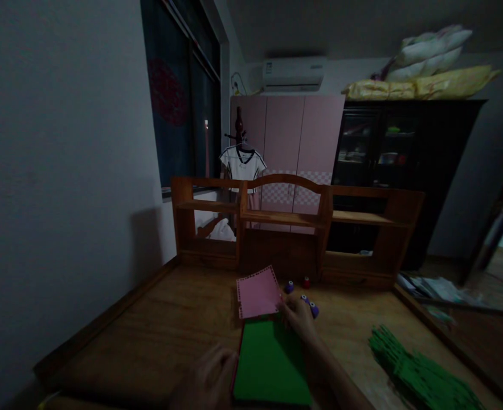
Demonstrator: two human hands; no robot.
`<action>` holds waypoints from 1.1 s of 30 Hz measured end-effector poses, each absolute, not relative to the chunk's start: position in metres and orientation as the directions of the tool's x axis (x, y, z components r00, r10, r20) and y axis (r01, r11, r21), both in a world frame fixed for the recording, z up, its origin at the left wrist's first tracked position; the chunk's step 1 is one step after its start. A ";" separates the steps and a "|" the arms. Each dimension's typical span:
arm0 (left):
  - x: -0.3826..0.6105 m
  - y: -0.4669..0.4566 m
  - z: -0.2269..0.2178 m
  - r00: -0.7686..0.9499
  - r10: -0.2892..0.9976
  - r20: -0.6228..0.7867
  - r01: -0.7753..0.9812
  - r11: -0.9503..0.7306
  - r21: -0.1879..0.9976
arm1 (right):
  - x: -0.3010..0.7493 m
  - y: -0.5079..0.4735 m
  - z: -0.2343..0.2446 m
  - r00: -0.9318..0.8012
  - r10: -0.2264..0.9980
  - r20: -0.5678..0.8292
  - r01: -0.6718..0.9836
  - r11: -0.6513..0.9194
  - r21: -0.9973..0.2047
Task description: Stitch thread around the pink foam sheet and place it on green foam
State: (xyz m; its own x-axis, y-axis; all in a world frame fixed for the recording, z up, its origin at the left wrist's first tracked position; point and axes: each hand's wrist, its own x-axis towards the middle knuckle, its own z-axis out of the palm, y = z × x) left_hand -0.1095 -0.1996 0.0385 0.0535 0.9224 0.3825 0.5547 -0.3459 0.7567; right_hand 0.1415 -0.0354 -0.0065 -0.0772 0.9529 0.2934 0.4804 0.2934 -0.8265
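My right hand pinches the right edge of a square pink sheet of paper, whose border carries a row of small dark holes or marks. The sheet is raised at a tilt just beyond a stack of green paper. Lying blurred at the stack's left edge is my left hand; its thumb and forefinger are apart and nothing shows between them. Past my right hand, small rounded purple pieces and a red one sit on the wooden desk; their kind is unclear.
A heap of green paper pieces with jagged edges lies at the desk's right. Along the back stands a wooden shelf unit. The wall borders the desk on the left, and a raised wooden rim runs along the right.
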 end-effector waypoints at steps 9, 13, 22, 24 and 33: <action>-0.049 -0.020 0.054 -0.506 0.738 0.446 0.219 -0.390 0.895 | 0.156 -0.027 0.004 0.056 0.940 0.337 0.020 0.336 -0.942; -0.034 0.004 0.029 -0.418 0.744 0.521 0.259 -0.452 0.854 | 0.164 -0.025 0.008 0.110 0.920 0.376 -0.029 0.381 -0.924; -0.037 0.003 0.015 -0.115 0.923 0.368 -0.101 -0.379 0.920 | 0.160 -0.025 0.011 0.099 0.895 0.435 0.018 0.436 -0.900; -0.036 0.003 0.013 -0.078 0.951 0.298 -0.181 -0.308 0.934 | 0.159 -0.024 0.011 0.088 0.892 0.444 0.018 0.444 -0.896; -0.035 0.017 -0.013 -0.012 0.998 0.063 -0.250 -0.064 0.966 | 0.161 -0.027 0.014 0.002 0.878 0.480 0.094 0.477 -0.874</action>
State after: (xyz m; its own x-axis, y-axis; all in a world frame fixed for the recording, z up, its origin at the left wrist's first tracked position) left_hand -0.0347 0.0170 -0.0127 -0.0120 0.9979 0.0632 -0.2500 -0.0642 0.9661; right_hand 0.1607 -0.0275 0.0142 0.0025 0.8775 0.4795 0.0941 0.4772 -0.8738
